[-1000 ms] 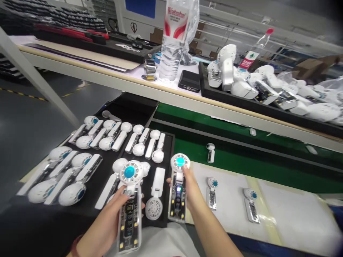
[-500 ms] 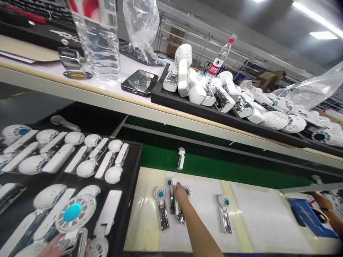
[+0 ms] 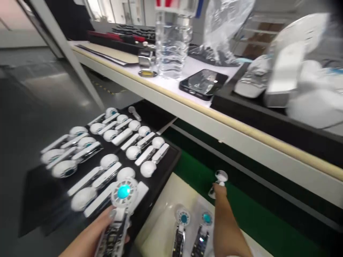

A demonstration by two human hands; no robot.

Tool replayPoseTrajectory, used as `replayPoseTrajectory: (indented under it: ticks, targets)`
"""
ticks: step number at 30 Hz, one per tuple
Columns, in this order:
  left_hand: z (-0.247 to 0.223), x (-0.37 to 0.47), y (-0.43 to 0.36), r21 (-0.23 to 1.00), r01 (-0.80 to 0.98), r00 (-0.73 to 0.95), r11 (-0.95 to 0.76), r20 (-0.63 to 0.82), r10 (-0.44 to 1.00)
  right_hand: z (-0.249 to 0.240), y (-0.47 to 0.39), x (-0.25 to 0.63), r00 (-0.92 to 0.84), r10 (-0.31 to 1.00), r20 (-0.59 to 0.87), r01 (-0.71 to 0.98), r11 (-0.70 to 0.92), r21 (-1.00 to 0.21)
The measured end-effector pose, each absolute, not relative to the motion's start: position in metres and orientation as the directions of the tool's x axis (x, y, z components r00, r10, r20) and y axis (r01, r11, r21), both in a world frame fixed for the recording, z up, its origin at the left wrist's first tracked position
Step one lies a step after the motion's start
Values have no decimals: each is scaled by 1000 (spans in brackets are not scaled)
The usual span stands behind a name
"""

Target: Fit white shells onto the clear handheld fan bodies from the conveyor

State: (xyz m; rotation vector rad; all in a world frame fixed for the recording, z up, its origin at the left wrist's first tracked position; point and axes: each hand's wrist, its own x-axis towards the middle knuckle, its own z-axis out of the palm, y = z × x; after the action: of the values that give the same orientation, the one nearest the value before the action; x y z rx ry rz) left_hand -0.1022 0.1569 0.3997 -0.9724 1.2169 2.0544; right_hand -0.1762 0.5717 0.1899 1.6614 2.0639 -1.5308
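Observation:
My left hand (image 3: 103, 223) is closed round the handle of a small white fan (image 3: 124, 192), whose round head with a blue centre faces up and whose handle shows its inner parts. Farther right, my right hand (image 3: 220, 191) reaches over the green surface, its fingers at another white fan (image 3: 222, 175) lying there; the finger hold is small and blurred. Between my hands, two fans with open handles, one (image 3: 183, 218) beside the other (image 3: 207, 218), lie on the pale bench top.
A black tray (image 3: 175, 154) at the left holds several white fans in rows. The shelf edge (image 3: 198, 119) runs above the bench, carrying a phone (image 3: 203, 82), a large water bottle (image 3: 174, 46), a plastic bag (image 3: 225, 32) and a pile of white fans (image 3: 286, 71).
The view has swung left. My right hand has gone from the fans on the pale bench top to the fan on the green surface. The left hand still holds its fan, now over the tray's near edge.

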Motion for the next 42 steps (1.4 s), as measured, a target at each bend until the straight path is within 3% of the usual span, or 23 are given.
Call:
replayPoseTrajectory:
  ticks: [2, 5, 9, 12, 16, 19, 23, 30, 34, 37, 40, 42]
  targets:
    - [418, -100, 164, 439, -770, -528, -463, -846, 76, 195, 567, -175, -512, 570, -643, 649, -234, -724]
    - [435, -104, 168, 426, -808, -523, -408, -837, 161, 219, 544, -163, -670, 417, -615, 433, -453, -779]
    - [437, -106, 166, 440, -821, -547, -364, -788, 283, 272, 490, -148, -794, 240, -559, 260, -697, -669]
    - [436, -105, 164, 439, -825, -550, -357, -768, 327, 312, 447, -146, -814, 226, -534, 145, -812, -565]
    - [439, -104, 157, 435, -850, -520, -296, -781, 346, 356, 396, -141, -826, 297, -478, 71, -787, -612]
    - [438, -106, 146, 395, -878, -472, -270, -805, 359, 384, 363, -129, -801, 303, -516, 163, -719, -676]
    - [431, -112, 129, 335, -893, -439, -302, -801, 408, 419, 330, -110, -793, 135, -595, 353, -693, -629]
    - [437, -123, 105, 112, -894, -363, -435, -749, 555, 462, 294, -90, -872, -92, -481, 413, -667, -620]
    - [453, -128, 100, 211, -899, -404, -383, -738, 540, 470, 277, -95, -885, -167, -434, 408, -726, -553]
    - [467, -136, 103, 312, -873, -473, -374, -730, 493, 473, 269, -102, -883, -146, -447, 385, -771, -507]
    - [476, -145, 106, 389, -852, -520, -349, -701, 487, 478, 265, -108, -901, -104, -422, 343, -765, -545]
    - [475, -148, 104, 508, -807, -587, -300, -640, 495, 479, 264, -111, -912, -102, -398, 329, -761, -559]
